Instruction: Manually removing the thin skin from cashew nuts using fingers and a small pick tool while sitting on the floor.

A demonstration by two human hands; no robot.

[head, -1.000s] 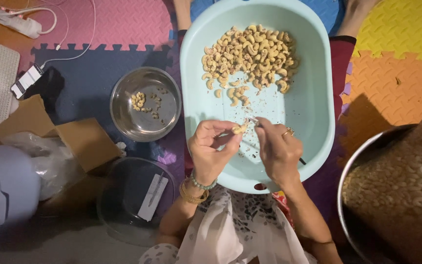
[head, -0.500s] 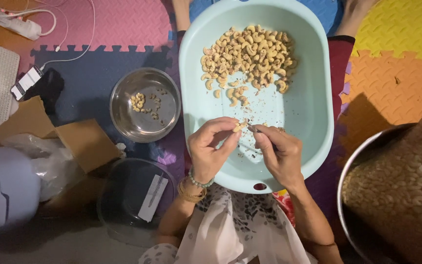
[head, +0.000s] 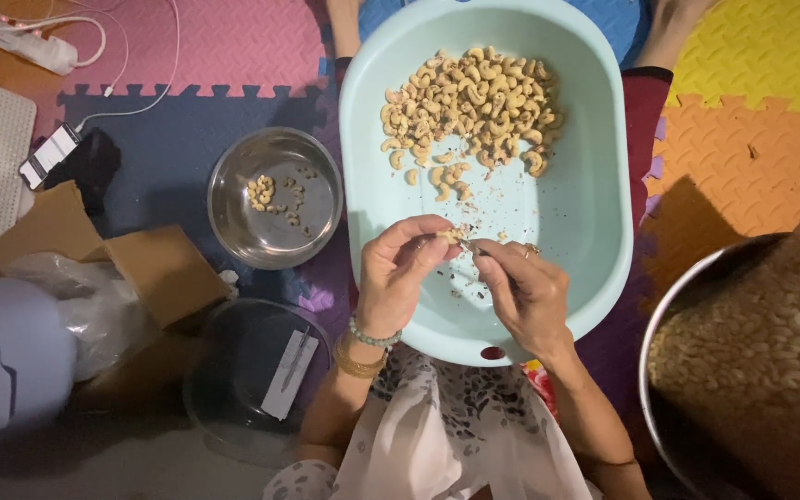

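Note:
My left hand (head: pixel 402 273) pinches a single cashew nut (head: pixel 450 235) over the near half of a pale blue oval basin (head: pixel 604 231). My right hand (head: pixel 522 294) holds a small thin tool (head: pixel 474 248) whose tip meets the nut; the tool is mostly hidden by the fingers. A heap of cashew nuts (head: pixel 469 102) lies in the far half of the basin, with bits of skin scattered below it. Left of the basin stands a steel bowl (head: pixel 275 197) holding a few nuts.
A large metal pot (head: pixel 752 361) full of cashews sits at the right edge. A clear lid (head: pixel 256 384), cardboard box (head: pixel 136 268), plastic bag and pale purple container (head: pixel 6 366) lie at left. Power strip (head: pixel 20 37) and cables run across the coloured foam mats.
Both hands have stayed over the near part of the basin, shifting only slightly as the fingers work on the nut. Nothing else moved.

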